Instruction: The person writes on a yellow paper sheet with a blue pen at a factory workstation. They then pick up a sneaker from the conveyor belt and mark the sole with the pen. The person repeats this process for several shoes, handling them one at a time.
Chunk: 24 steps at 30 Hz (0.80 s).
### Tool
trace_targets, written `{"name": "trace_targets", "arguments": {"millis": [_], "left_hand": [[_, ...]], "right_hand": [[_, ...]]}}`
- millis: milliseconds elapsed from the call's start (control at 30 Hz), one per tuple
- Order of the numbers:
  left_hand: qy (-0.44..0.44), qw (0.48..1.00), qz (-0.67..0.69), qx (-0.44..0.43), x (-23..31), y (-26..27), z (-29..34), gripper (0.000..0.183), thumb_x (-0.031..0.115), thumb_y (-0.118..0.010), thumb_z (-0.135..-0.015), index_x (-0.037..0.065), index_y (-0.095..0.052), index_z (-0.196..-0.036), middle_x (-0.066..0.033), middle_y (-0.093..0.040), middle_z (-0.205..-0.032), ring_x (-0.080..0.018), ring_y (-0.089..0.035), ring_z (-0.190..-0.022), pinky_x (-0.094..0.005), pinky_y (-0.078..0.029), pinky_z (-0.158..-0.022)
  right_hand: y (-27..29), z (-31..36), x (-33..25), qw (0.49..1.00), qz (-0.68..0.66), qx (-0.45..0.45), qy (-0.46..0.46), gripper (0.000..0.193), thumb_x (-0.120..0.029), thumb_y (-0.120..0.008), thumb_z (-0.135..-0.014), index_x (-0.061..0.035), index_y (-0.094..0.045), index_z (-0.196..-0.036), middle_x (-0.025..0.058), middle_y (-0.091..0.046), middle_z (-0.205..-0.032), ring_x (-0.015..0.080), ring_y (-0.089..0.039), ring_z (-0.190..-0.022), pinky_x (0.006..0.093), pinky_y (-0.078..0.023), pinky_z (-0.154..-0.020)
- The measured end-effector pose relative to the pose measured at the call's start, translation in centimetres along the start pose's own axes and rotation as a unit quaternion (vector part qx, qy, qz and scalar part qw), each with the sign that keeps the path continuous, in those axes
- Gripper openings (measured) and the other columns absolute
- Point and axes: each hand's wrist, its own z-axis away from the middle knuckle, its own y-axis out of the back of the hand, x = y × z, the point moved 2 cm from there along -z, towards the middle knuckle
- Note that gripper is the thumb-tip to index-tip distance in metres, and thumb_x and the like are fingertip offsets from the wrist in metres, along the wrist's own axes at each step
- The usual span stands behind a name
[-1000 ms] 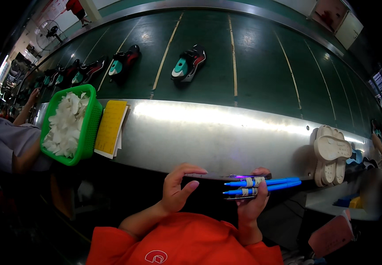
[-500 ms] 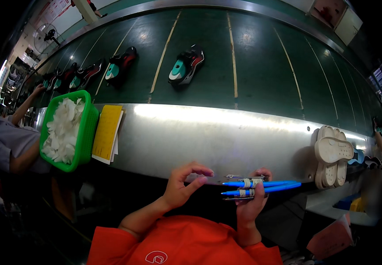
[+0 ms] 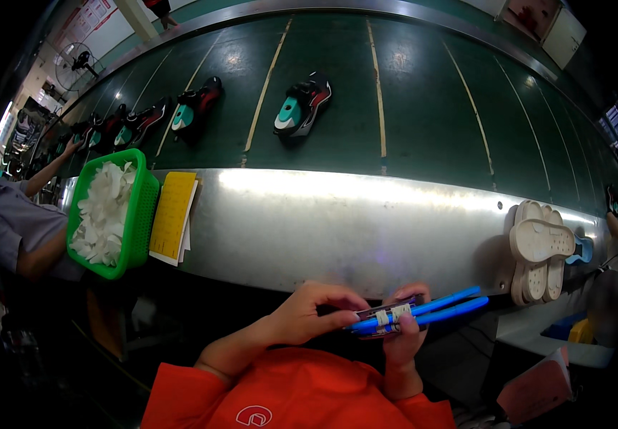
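Note:
In front of my chest my right hand [image 3: 404, 332] is closed around two blue pens [image 3: 446, 308], lashed with pale bands to a thin dark flat piece. The pens' long ends stick out to the right, spread slightly apart. At their other end my left hand [image 3: 315, 314] pinches the bundle between thumb and fingers; what exactly lies between its fingertips is partly hidden. Both hands are just off the near edge of the metal table [image 3: 309, 229].
A green basket [image 3: 132, 236] of white pieces and a yellow booklet [image 3: 173, 214] lie at left. Stacked beige soles [image 3: 541, 239] are at right. Beyond, a green conveyor [image 3: 423, 121] carries several shoes, one black, red and teal shoe [image 3: 303, 106] ahead. At far left a person's arm [image 3: 48, 171] reaches toward shoes.
My left hand has moved right, from open beside the pens to closing on their left end. The pen bundle has tilted in my right hand, its right ends higher. The shoes have barely shifted.

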Motion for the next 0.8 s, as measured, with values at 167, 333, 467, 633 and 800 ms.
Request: {"name": "trace_targets", "arguments": {"millis": [167, 333, 467, 633, 800], "left_hand": [[0.126, 0.977, -0.070, -0.157, -0.2, -0.4, -0.5, 0.024, 0.022, -0.068, -0.079, -0.001, -0.063, -0.084, -0.0063, -0.063, -0.070, -0.0078, -0.053, -0.064, -0.0233, -0.042, -0.061], [0.064, 0.988, -0.104, -0.095, -1.6, -0.6, -0.5, 0.025, 0.026, -0.066, -0.080, 0.001, -0.063, -0.084, -0.0063, -0.060, -0.065, -0.0083, -0.050, -0.059, -0.0243, -0.041, -0.057], [0.014, 0.995, -0.099, -0.027, -2.3, -0.5, -0.3, 0.023, 0.026, -0.067, -0.079, 0.003, -0.064, -0.084, -0.0079, -0.060, -0.067, -0.0144, -0.054, -0.058, -0.0260, -0.042, -0.057], [-0.197, 0.812, -0.500, 0.228, -1.6, 0.3, -1.0, 0.018, 0.018, -0.066, -0.075, 0.008, -0.065, -0.090, -0.0048, -0.062, -0.075, -0.0213, -0.061, -0.070, -0.0291, -0.047, -0.062], [-0.302, 0.625, -0.643, 0.323, -0.7, 0.9, -2.0, 0.023, 0.020, -0.063, -0.072, 0.016, -0.065, -0.095, -0.0001, -0.063, -0.079, -0.0148, -0.062, -0.082, -0.0423, -0.036, -0.092]], "right_hand": [[0.5, -0.4, -0.2, 0.983, 0.041, -0.141, -0.114, 0.033, -0.026, -0.056, -0.081, -0.0009, -0.047, -0.100, 0.0064, -0.053, -0.084, 0.0110, -0.051, -0.076, 0.0232, -0.041, -0.068], [0.7, -1.7, 0.7, 0.967, 0.081, -0.180, -0.164, 0.042, -0.029, -0.056, -0.082, -0.0002, -0.047, -0.111, 0.0050, -0.052, -0.090, 0.0090, -0.050, -0.076, 0.0228, -0.040, -0.069], [0.5, -2.2, 1.4, 0.984, 0.102, -0.121, -0.082, 0.064, -0.036, -0.067, -0.075, -0.0011, -0.041, -0.123, 0.0023, -0.049, -0.094, 0.0078, -0.048, -0.072, 0.0199, -0.039, -0.065], [-0.6, -1.7, 1.4, 0.991, 0.128, -0.034, 0.005, 0.083, -0.035, -0.076, -0.067, -0.0028, -0.032, -0.129, 0.0015, -0.046, -0.100, 0.0063, -0.046, -0.073, 0.0169, -0.037, -0.060], [-3.0, -2.6, 3.4, 0.995, 0.080, 0.066, 0.014, 0.052, -0.025, -0.062, -0.082, -0.0054, -0.039, -0.124, 0.0040, -0.047, -0.101, 0.0069, -0.047, -0.073, 0.0174, -0.038, -0.059]]}}
